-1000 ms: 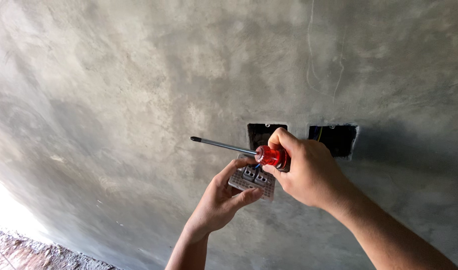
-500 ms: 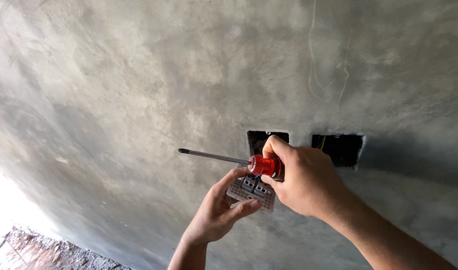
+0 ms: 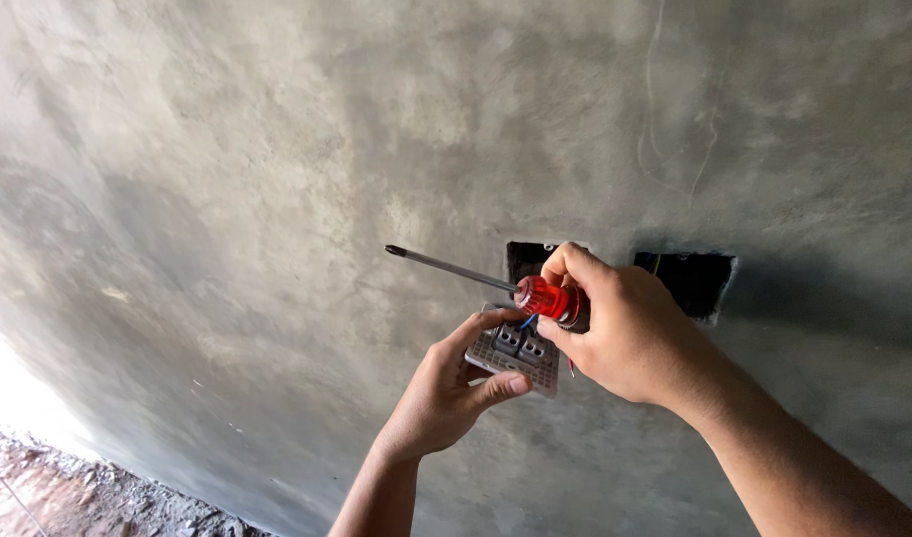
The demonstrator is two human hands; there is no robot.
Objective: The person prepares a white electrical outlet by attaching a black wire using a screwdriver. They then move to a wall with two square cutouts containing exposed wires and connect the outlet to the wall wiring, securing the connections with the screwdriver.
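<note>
Switch plate [image 3: 516, 353] in left hand [image 3: 446, 393], screwdriver [image 3: 476, 276] in right hand [image 3: 625, 333]

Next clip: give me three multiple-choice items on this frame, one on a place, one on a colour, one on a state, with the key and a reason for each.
1. Where does the screwdriver tip point?
A. Toward the wall's left side
B. Into the right opening
C. Down at the floor

2. What colour is the screwdriver handle?
A. Yellow
B. Red
C. Black

3. How is the socket plate held?
A. Screwed flat to the wall
B. Lying on the floor
C. In the left hand, off the wall

Key: 1 A, the shaft runs left from the right hand. 2 B, translucent red shows by the fingers. 3 C, thumb and fingers pinch it below the two openings.
</note>
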